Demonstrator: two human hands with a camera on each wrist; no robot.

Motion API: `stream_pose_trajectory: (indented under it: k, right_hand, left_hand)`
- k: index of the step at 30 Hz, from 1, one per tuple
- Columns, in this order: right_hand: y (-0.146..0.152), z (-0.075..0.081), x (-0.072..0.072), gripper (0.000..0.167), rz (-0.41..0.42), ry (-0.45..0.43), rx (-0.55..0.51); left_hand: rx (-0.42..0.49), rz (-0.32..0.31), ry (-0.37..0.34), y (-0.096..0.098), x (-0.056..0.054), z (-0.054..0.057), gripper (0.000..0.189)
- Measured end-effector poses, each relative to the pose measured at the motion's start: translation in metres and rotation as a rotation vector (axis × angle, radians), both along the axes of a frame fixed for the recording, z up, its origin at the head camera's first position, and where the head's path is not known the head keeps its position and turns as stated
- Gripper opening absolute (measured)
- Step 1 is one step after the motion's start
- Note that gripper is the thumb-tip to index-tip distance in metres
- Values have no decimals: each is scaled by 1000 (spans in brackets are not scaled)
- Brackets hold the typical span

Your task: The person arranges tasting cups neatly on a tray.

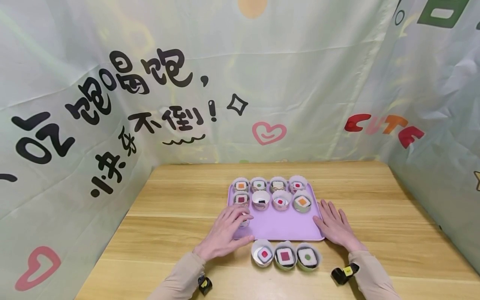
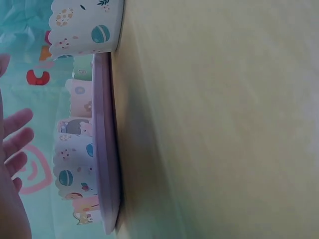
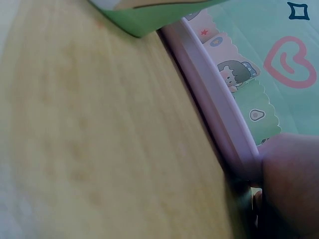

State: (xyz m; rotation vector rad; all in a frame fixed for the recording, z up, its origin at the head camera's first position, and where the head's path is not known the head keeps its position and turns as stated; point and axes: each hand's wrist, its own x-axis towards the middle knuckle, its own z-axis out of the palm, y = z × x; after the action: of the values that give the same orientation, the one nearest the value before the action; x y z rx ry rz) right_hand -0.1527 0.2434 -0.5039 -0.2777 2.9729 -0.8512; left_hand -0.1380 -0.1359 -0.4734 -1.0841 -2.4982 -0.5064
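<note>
On the lilac tray (image 1: 281,227) stand several patterned paper cups, most with a white square sushi-roll-like piece inside. My left hand (image 1: 225,231) hovers over the tray's front left corner, fingers apart, above a white paper cup (image 2: 75,164). That cup is mostly hidden by the fingers in the head view; in the left wrist view the hand stays clear of it. My right hand (image 1: 336,225) lies beside the tray's right edge with its fingers extended, the thumb touching the rim. Three more filled cups stand before the tray: white (image 1: 262,254), middle (image 1: 286,256) and green (image 1: 308,257).
The wooden table (image 1: 168,208) carries the tray and cups. Printed fabric curtains (image 1: 300,83) close off the back and both sides. A black strapped device (image 1: 344,273) sits at the right wrist, another (image 1: 204,285) at the left.
</note>
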Motion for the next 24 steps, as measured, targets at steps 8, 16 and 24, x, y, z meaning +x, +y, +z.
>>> stream_pose_trajectory:
  k: [8,16,24]
  right_hand:
    - [-1,1,0,70,6,-17,24]
    - [-1,2,0,69,3,-17,24]
    - [0,2,1,70,6,-20,27]
  left_hand:
    - [-140,-91,-51,4,3,4,67]
    - [-244,-129,-124,8,7,5,78]
    - [-289,-166,-143,16,11,6,81]
